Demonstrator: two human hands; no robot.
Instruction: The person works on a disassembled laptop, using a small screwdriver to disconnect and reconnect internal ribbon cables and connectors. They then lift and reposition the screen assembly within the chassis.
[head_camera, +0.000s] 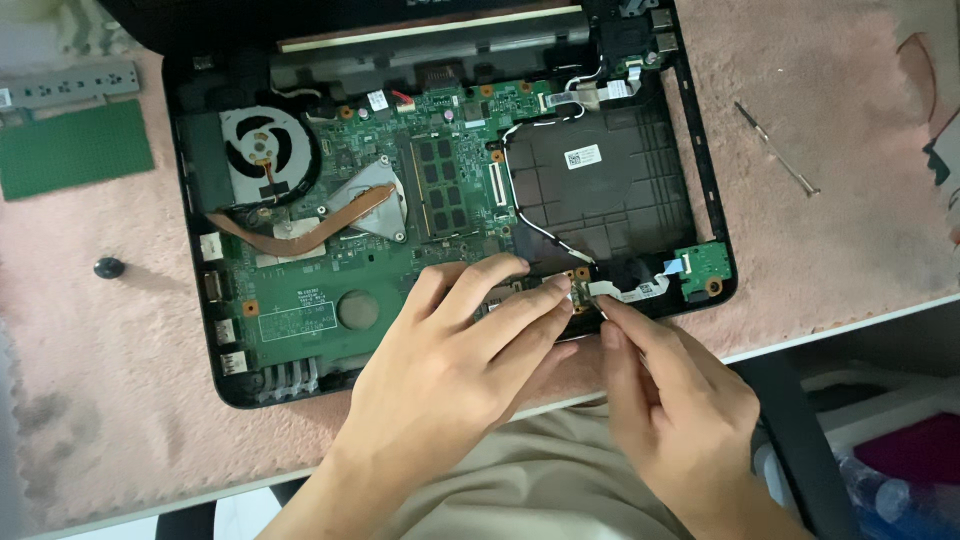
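Left hand: the left hand (450, 350) is laid over the lower middle of the open laptop (200, 330), fingers stretched forward and pressed close together, their tips resting on the edge of the green main board (330, 250) beside the cable's end.
Right hand: the right hand (670, 400), at lower right of the frame, is pinched with thumb and forefinger on the near end of the flat white ribbon cable (630, 292).
Cable: it lies along the laptop's lower right edge, running from the fingertips toward the small green board (706, 264) in the corner.
Nearby in the case: a fan (262, 148) and copper pipe (300, 232) are seen at upper left; a black-and-white wire (530, 232) is looped round the empty bay.
On the mat: a screwdriver (778, 150) lies at upper right, a black round cap (108, 267) at left, a green plate (75, 150) at upper left.
Risk: the thin cable could be creased or torn if pulled sideways or against a closed latch; whether the latch is closed cannot be told.
Risk: the board could be flexed if the left fingertips were pressed too hard.
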